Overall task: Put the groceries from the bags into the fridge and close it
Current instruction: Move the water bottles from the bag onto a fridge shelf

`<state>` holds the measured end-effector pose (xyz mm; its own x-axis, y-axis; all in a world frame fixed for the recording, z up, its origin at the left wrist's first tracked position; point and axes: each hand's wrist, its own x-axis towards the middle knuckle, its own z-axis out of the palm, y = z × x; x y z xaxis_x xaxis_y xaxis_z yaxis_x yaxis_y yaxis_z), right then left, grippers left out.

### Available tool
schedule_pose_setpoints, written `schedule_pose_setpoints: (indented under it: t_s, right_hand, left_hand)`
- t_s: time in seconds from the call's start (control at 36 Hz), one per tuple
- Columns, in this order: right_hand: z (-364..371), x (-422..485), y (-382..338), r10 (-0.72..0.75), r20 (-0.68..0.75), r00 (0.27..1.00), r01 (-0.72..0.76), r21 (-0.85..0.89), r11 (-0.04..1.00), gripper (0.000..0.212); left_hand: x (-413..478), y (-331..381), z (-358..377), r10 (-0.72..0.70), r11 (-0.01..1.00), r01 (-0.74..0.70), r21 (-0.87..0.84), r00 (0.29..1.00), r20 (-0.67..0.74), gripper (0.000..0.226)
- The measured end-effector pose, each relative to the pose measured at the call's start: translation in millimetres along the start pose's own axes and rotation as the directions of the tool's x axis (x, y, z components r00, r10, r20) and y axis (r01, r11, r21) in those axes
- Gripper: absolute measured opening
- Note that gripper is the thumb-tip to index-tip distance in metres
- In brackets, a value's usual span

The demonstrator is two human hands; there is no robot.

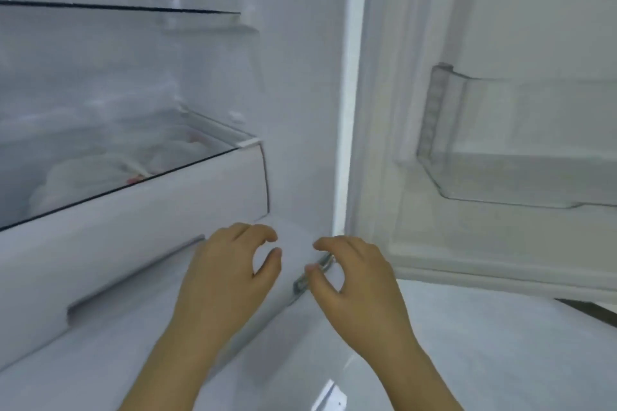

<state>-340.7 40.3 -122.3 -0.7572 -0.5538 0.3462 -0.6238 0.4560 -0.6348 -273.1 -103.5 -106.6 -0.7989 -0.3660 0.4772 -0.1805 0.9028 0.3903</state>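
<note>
1. Fridge (344, 110), open; door (534, 10) stood wide at the right, with a clear door bin (500, 143) on its inner face.
2. Glass shelf (117, 7), high at the left, dark front edge showing; open room beneath it down to the drawer's glass cover.
3. Drawer (133, 227), white-fronted, low left; held groceries in white bags (83, 177), blurred under the glass.
4. Left hand (227, 274), palm down, hovered before the drawer's lower right corner; fingers (263, 232) loosely curled, gripping nothing.
5. Right hand (357, 280), just beside the left, not touching it; fingers loosely curled, empty. Thumb lay over a metal hinge (317, 272); contact could not be told.
6. Glossy white surface (467, 344), below both forearms.
</note>
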Motion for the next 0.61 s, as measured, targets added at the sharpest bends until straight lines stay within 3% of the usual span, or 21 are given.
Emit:
schedule_pose_setpoints:
  t_s: [0.11, 0.25, 0.33, 0.39, 0.47, 0.61]
  right_hand:
    - [-13, -42, 35, 0.099, -0.007, 0.995, -0.099, -0.084, 0.991, 0.075]
    - [-57, -106, 84, 0.255, -0.035, 0.966, -0.258, -0.15, 0.955, 0.054]
    - [-94, -151, 112, 0.358, -0.045, 0.933, -0.36, -0.177, 0.916, 0.04]
    - [-121, -184, 129, 0.418, -0.073, 0.905, -0.424, -0.198, 0.884, 0.041]
    - [-160, -234, 149, 0.492, -0.137, 0.86, -0.511, -0.219, 0.831, 0.052]
    - [-220, -317, 177, 0.6, -0.246, 0.761, -0.647, -0.219, 0.73, 0.034]
  left_hand:
    - [-18, 33, 25, 0.063, 0.998, -0.06, -0.035, 0.992, 0.109, 0.063]
    - [-53, 97, 69, 0.149, 0.987, -0.127, -0.102, 0.955, 0.256, 0.064]
    - [-77, 147, 94, 0.239, 0.969, -0.201, -0.144, 0.91, 0.338, 0.047]
    - [-94, 183, 110, 0.293, 0.953, -0.238, -0.188, 0.882, 0.369, 0.03]
    - [-121, 237, 130, 0.377, 0.92, -0.288, -0.266, 0.836, 0.399, 0.028]
    - [-163, 321, 164, 0.535, 0.837, -0.404, -0.369, 0.742, 0.404, 0.027]
